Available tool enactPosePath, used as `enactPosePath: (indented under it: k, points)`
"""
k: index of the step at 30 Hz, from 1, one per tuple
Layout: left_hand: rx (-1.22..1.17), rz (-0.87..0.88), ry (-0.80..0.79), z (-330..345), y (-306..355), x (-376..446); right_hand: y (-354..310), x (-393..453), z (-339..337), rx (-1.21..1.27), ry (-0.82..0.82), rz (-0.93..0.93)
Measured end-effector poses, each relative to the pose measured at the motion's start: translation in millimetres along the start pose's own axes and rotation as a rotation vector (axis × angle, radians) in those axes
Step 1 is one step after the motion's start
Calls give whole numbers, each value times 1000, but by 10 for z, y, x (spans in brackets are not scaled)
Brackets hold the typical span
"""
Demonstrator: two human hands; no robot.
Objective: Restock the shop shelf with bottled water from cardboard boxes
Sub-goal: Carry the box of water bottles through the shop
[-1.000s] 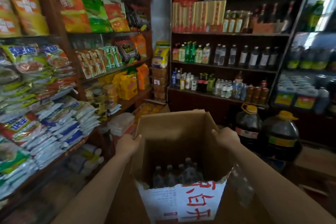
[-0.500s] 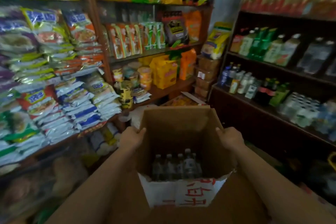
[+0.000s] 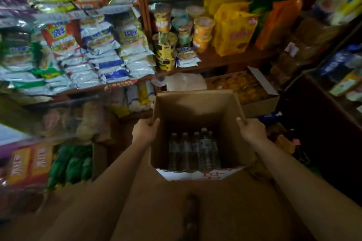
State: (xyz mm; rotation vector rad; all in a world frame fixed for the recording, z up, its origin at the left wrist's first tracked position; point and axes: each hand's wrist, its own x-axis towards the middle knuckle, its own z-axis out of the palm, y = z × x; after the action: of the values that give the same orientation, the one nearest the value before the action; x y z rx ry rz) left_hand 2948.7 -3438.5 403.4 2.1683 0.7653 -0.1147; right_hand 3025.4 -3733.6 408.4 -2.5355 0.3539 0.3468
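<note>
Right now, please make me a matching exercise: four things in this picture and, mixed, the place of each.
Things:
1. left hand
2. right hand
3. water bottles
4. yellow bag

Places:
A. inside the cardboard box
B. on the shelf beside the cup noodles
C. gripping the box's left wall
D. gripping the box's right wall

Pairs: 1-C, 2-D, 3-A, 4-B

Dim light fills a cramped shop. Wooden shelves (image 3: 215, 62) cover the wall ahead, parted by a reddish upright post (image 3: 144, 10). To the left, stacked snack packets (image 3: 101, 53) crowd a shelf; to the right of the post stand instant-noodle cups (image 3: 202, 27) beside yellow bags (image 3: 234, 31). Lower down sits an open carton (image 3: 260, 101) of what may be orange-wrapped goods. At lower left lie green packs (image 3: 72, 164), blurred. A dark cabinet (image 3: 317, 123) rises at the right.
</note>
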Motion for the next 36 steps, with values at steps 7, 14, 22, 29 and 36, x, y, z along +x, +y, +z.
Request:
enactPosePath:
  k: [7,14,22,29,36]
  points:
    - [-8,-178,-46,691,-58,670,244,973,492,-22,-113,16]
    - [-24,-332,-32,1447,-218,1310,532,1888,1038,-95,-215,10]
    - [-6,-434,-41,2248,-468,1900,857,2819,1704,-152,-293,6]
    - [-5,-436,-55,2993,-769,2520,1269,3536,2343,-168,-313,14]
    - [-108,-527,-17,3550,-1082,2916,1339,4097,2786,-178,-365,62]
